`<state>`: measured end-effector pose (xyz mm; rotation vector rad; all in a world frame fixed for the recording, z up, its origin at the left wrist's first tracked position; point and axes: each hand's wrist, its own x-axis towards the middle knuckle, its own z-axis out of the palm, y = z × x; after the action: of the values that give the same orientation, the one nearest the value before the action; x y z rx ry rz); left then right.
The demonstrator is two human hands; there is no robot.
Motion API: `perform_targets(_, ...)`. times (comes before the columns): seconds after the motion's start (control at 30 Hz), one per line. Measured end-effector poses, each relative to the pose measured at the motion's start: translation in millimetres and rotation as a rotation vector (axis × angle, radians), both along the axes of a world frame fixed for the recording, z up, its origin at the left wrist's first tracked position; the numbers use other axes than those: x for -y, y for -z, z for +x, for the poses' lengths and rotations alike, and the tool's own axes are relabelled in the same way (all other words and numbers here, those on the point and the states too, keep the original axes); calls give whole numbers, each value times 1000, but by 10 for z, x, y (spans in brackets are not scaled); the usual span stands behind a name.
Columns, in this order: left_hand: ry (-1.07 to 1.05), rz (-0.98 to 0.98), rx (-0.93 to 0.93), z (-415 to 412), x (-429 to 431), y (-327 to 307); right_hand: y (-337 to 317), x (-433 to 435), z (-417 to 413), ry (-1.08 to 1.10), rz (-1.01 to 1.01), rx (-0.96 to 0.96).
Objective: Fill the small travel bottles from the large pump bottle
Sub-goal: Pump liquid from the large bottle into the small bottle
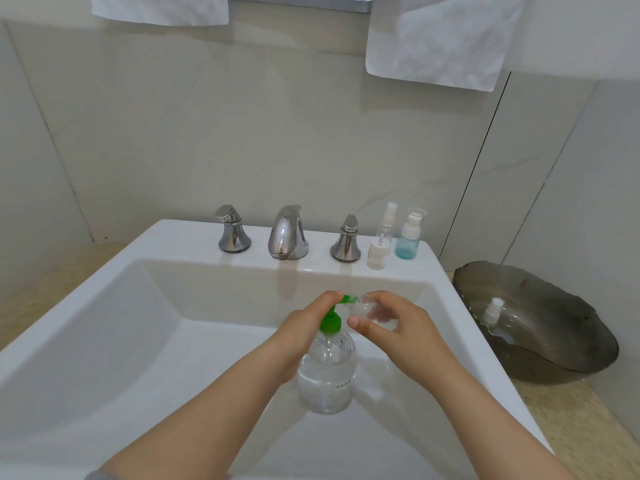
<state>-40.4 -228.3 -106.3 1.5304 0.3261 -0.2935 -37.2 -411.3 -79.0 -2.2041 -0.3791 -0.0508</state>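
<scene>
Overall five travel bottles (pixel 379 311) (pixel 387 223) (pixel 376 252) (pixel 408 242) (pixel 492 310), one pump bottle (pixel 327 379)

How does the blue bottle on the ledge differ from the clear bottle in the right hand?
The blue bottle stands upright on the sink ledge; the clear bottle is tilted in the right hand, against the nozzle of the pump bottle. The blue bottle has a white top on; the clear bottle looks uncapped. The blue bottle is tinted; the clear bottle colourless. Both are small and see-through.
</scene>
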Motion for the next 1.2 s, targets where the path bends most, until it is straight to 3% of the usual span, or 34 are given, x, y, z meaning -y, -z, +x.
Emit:
perform_targets(0.43,44,-79,39,18,-57,4,15,11,-11,-3,-52,-1)
perform_targets(1.2,-52,27,13,-80,75,-128,-13,-6,-4,2,3,1)
